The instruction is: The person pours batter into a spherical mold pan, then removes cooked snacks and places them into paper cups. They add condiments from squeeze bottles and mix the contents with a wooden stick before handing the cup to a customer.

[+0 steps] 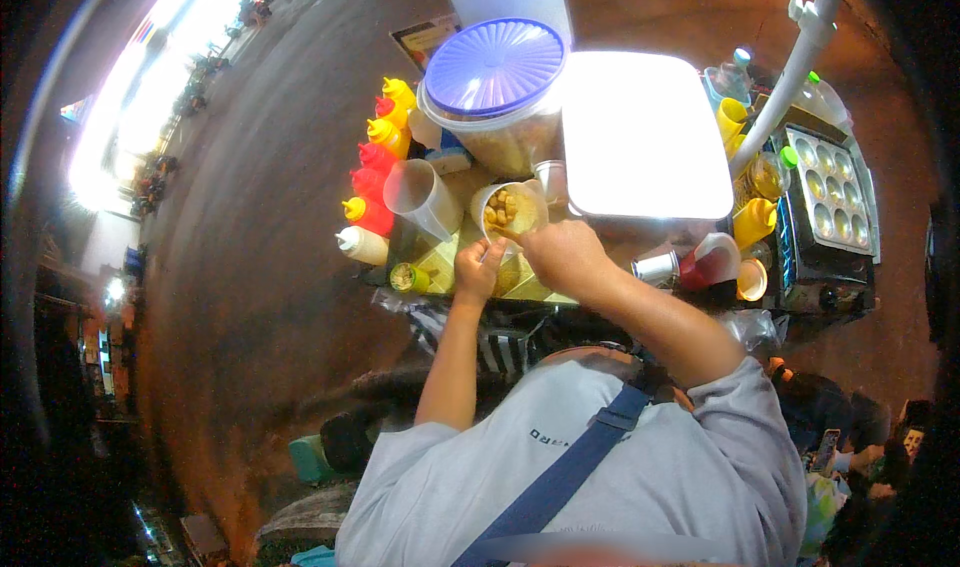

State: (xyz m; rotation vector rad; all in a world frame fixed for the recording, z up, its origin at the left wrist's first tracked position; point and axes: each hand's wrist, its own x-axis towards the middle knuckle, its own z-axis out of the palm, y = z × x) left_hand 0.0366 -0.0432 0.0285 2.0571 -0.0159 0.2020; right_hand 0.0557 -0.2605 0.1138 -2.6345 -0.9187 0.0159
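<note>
My left hand (478, 270) grips the near side of a translucent plastic cup (534, 205), thumb up by its rim. Brown cube-shaped food pieces (500, 208) lie inside the cup, which tilts so that its mouth faces me. Over the cup's near right side, my right hand (566, 258) is closed around a thin brown utensil (508, 233) that reaches in among the pieces. Most of the utensil is hidden by my fingers, so its kind is unclear. A taller translucent pitcher (424, 195) stands to the left of the cup.
Behind the cup stands a large tub with a purple lid (496, 64). A glaring white panel (646, 135) is right of it. Red squeeze bottles (373, 183) and yellow ones line the left edge. A grey pole (784, 79) rises near a round-welled cooking pan (829, 188) at right.
</note>
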